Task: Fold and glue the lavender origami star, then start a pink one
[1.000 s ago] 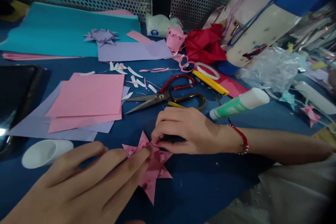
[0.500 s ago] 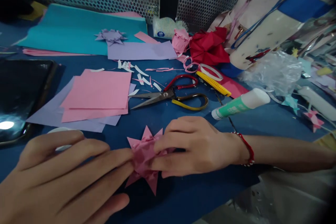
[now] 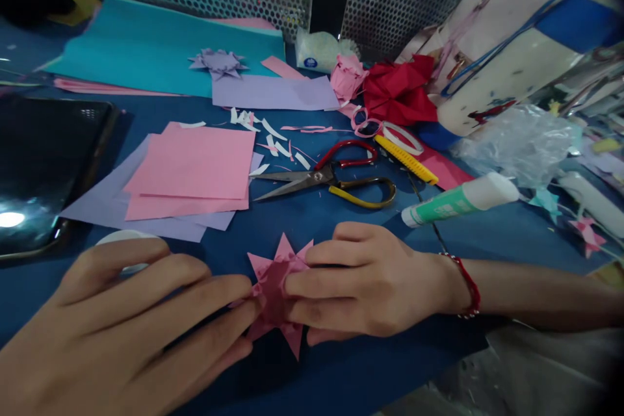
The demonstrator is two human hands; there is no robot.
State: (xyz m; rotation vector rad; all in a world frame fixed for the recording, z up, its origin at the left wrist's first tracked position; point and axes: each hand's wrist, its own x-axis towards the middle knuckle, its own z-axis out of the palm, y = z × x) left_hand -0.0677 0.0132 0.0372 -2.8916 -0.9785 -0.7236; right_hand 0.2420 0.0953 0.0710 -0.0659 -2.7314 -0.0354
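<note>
A pink folded paper star (image 3: 273,286) with several points lies on the blue tabletop between my hands. My left hand (image 3: 160,318) pinches its left side, thumb tucked low beneath the fingers. My right hand (image 3: 361,283), with a red bracelet (image 3: 468,286) at the wrist, grips the star's right side with curled fingers. My fingers hide parts of both sides. Behind my left hand shows part of a white round object (image 3: 127,236). Scissors (image 3: 324,175) with red and yellow handles rest beyond the star, blades apart.
Pink paper squares (image 3: 195,162) lie over lilac sheets (image 3: 104,192), beside a dark phone-like device (image 3: 43,169). A glue stick (image 3: 458,200), yellow cutter (image 3: 407,159) and red folded paper (image 3: 400,91) are to the right. Farther back are blue paper (image 3: 156,45) and a lilac paper star (image 3: 218,64).
The view has shifted slightly, so the tabletop things appear farther right. My left thumb has moved in toward the star, and my right fingers have shifted along its edge.
</note>
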